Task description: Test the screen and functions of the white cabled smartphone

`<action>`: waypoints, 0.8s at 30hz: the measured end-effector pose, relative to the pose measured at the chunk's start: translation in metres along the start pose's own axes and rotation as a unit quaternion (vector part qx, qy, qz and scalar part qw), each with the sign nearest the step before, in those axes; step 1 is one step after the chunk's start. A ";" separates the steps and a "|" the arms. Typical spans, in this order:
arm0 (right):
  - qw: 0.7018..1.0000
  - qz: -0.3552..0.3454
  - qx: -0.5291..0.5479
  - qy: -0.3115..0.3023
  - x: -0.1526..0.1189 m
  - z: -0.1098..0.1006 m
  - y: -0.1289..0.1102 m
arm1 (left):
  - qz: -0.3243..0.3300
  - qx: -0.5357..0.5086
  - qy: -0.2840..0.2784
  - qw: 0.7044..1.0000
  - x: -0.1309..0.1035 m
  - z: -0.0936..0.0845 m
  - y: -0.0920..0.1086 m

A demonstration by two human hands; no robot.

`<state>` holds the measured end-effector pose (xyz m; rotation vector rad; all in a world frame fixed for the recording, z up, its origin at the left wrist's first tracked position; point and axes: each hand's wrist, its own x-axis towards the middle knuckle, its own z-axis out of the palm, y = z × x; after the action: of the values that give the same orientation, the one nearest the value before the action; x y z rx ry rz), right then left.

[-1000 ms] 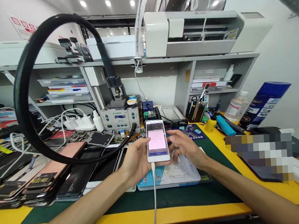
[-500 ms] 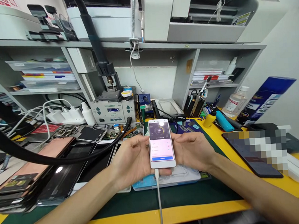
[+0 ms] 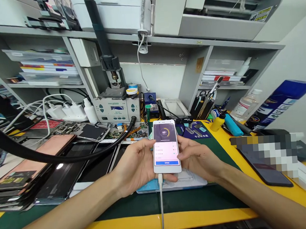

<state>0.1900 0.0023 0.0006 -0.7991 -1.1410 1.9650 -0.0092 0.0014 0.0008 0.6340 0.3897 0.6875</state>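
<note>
A white smartphone [image 3: 166,147] is held upright-facing above the bench, its lit screen showing a dial with 40 and a blue bar at the bottom. My left hand [image 3: 138,161] is wrapped round its left edge, with fingertips showing below the phone. My right hand [image 3: 198,156] holds the right edge, thumb at the screen's lower right side; its other fingers are partly hidden behind the phone. A white charging cable [image 3: 161,200] is plugged into the phone's bottom end and runs down past the bench edge. Under the hands lies a blue and white flat package [image 3: 190,182].
Stacked phones and screens [image 3: 63,168] lie at left, under a thick black hose [image 3: 67,161]. A soldering station [image 3: 116,109] stands behind. To the right are a dark tablet-like panel [image 3: 259,163], a yellow bottle [image 3: 217,122] and a blue spray can [image 3: 279,103].
The dial on the phone went from 35 to 40. My right thumb has moved down to the screen's lower right edge. The camera view has shifted slightly.
</note>
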 end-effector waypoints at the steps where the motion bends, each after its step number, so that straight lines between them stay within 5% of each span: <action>1: 1.000 0.000 -0.010 0.006 0.000 0.000 0.001 | 0.001 0.001 0.000 1.000 0.000 0.000 0.000; 24: 0.999 -0.010 -0.026 0.043 -0.001 0.005 0.003 | 0.012 0.015 -0.012 1.000 -0.002 0.001 -0.003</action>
<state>0.1856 -0.0017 0.0007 -0.8871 -1.1485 1.8733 -0.0087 -0.0019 -0.0001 0.6755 0.3708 0.6981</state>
